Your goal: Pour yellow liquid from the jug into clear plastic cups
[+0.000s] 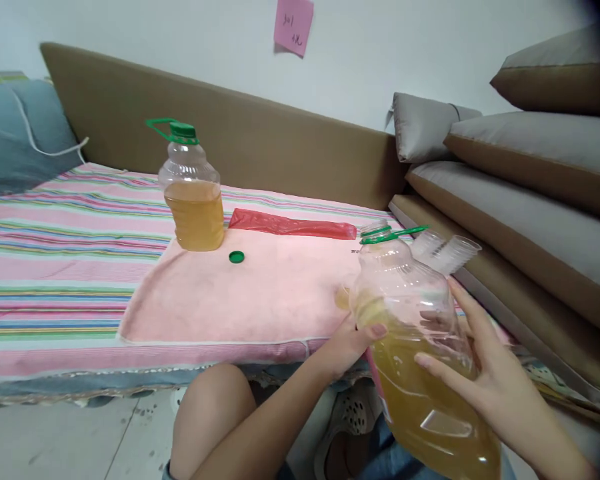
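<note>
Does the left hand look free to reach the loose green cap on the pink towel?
Probably not yet: the left hand grips the tilted bottle together with the right hand. The path to the green cap looks unobstructed.

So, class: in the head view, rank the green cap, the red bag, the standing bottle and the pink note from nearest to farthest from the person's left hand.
1. Green cap, lying loose on the pink towel, left of the left hand.
2. Red bag, flat along the towel's far edge.
3. Standing bottle, upright at the towel's far left corner.
4. Pink note, up on the wall.
</note>
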Available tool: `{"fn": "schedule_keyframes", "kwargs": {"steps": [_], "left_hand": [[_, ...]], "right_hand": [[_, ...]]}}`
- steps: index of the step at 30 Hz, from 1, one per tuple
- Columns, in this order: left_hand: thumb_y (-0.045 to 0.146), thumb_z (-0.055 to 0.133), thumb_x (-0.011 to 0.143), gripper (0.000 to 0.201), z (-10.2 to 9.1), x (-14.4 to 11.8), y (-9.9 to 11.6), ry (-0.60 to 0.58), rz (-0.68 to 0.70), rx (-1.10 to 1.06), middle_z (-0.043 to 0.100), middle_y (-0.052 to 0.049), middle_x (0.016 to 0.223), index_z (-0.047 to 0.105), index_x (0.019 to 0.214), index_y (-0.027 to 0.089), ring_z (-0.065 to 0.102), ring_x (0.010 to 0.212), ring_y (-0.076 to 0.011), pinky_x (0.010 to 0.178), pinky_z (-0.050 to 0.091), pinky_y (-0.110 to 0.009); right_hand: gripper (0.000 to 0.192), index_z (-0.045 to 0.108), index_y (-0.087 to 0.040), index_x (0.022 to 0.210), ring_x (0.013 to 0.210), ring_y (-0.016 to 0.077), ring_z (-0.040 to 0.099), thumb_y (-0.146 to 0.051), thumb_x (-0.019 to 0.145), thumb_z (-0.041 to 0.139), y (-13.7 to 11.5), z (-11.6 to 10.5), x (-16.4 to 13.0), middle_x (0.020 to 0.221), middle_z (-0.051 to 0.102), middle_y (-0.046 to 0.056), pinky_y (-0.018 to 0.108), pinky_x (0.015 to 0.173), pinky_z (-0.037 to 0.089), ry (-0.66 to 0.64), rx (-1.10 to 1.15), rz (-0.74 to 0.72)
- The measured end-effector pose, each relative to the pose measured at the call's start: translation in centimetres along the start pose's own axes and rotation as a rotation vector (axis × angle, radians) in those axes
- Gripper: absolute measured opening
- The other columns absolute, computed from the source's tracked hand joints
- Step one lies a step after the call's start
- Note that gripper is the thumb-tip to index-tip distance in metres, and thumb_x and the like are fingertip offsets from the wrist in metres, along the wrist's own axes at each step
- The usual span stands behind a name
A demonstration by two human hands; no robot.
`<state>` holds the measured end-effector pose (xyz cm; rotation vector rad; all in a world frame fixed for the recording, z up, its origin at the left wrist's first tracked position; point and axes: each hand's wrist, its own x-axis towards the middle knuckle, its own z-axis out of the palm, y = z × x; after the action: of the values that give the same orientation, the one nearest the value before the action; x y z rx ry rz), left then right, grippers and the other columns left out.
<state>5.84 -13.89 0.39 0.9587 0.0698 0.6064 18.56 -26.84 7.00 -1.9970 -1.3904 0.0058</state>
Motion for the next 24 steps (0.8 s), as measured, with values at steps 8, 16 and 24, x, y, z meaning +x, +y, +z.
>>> {"fn": "schedule_keyframes", "kwargs": {"steps": [8, 16, 24], "left_hand": [[0.057, 0.083, 0.059, 0.088, -4.0, -4.3, 6.4, 0.084, 0.082, 0.260, 0.059, -0.015, 0.133, 0.051, 0.132, 0.020, 0.053, 0.126, -0.0370, 0.110, 0.038, -0.052], [0.059, 0.078, 0.065, 0.085, -7.6, -9.6, 11.2, 0.537, 0.336, 0.504, 0.058, -0.013, 0.136, 0.050, 0.135, 0.020, 0.049, 0.132, -0.0327, 0.111, 0.039, -0.043], [0.058, 0.043, 0.093, 0.055, -10.5, -12.8, 13.8, 1.243, 0.420, 0.292, 0.048, -0.009, 0.149, 0.050, 0.136, 0.024, 0.046, 0.137, -0.0223, 0.117, 0.032, -0.040]], "right_hand": [[0.120, 0.000, -0.030, 0.156, 0.103, 0.0333, 0.069, -0.054, 0.069, 0.079, -3.2, 6.6, 0.2, 0.120, 0.065, 0.015, 0.053, 0.087, 0.058, 0.059, 0.505, -0.103], [0.128, 0.001, -0.034, 0.155, 0.111, 0.0322, 0.064, -0.047, 0.062, 0.087, -9.3, 15.4, 4.7, 0.116, 0.064, 0.011, 0.056, 0.097, 0.052, -0.037, 0.977, -0.279], [0.116, 0.011, -0.031, 0.154, 0.111, 0.0319, 0.063, -0.046, 0.065, 0.084, -16.0, 24.9, 10.0, 0.116, 0.063, 0.010, 0.056, 0.097, 0.050, -0.006, 1.200, -0.478]]}}
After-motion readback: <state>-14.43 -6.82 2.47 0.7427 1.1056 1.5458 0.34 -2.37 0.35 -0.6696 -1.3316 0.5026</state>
